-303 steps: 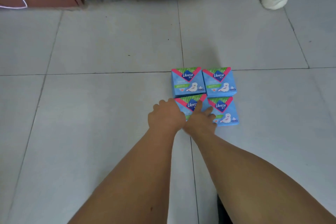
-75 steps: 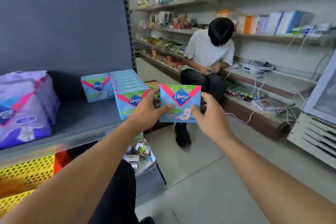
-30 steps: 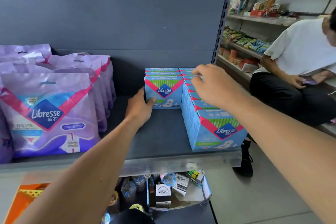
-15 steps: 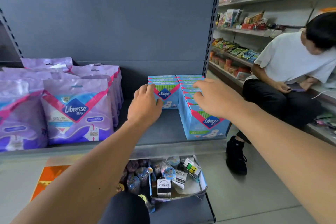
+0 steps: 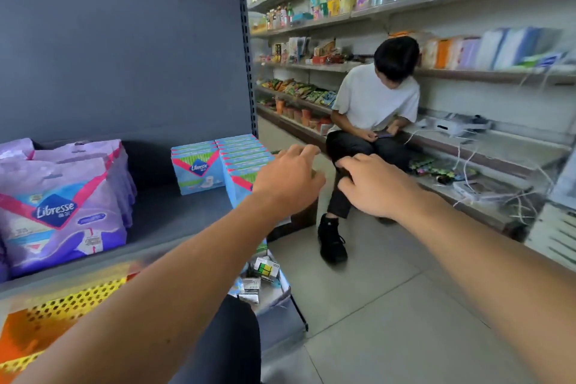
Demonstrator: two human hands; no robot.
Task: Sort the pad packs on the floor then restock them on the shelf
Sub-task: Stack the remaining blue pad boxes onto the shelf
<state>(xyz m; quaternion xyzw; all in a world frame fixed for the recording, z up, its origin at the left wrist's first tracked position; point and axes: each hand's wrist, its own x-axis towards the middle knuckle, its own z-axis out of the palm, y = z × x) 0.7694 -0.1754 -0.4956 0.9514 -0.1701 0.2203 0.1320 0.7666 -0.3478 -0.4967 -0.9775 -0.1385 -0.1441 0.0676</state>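
While both hands are held out empty in front of the shelf (image 5: 174, 218), no pad pack is being carried at this moment. The left hand (image 5: 288, 184) is seen with fingers loosely curled around nothing, in front of the near end of a long row of blue packs (image 5: 241, 156), which it partly hides; whether it touches the front pack cannot be told. The right hand (image 5: 374, 185) is spread out, fingers apart, off to the right of the shelf and over the aisle. A second, shorter row of blue packs (image 5: 198, 170) is stood just left of the long one, facing forward, and purple packs (image 5: 59, 212) are lined up well to the left on the same board.

Restocking is judged to be well advanced: two neat blue rows are already set on the shelf and nothing is gripped. The floor (image 5: 389, 305) within view shows no loose packs, though much of it is hidden by the arms, so what remains to be sorted cannot be told. A seated person (image 5: 374, 103) is seen across the aisle, and a small box of goods (image 5: 261, 277) is kept beneath the shelf.
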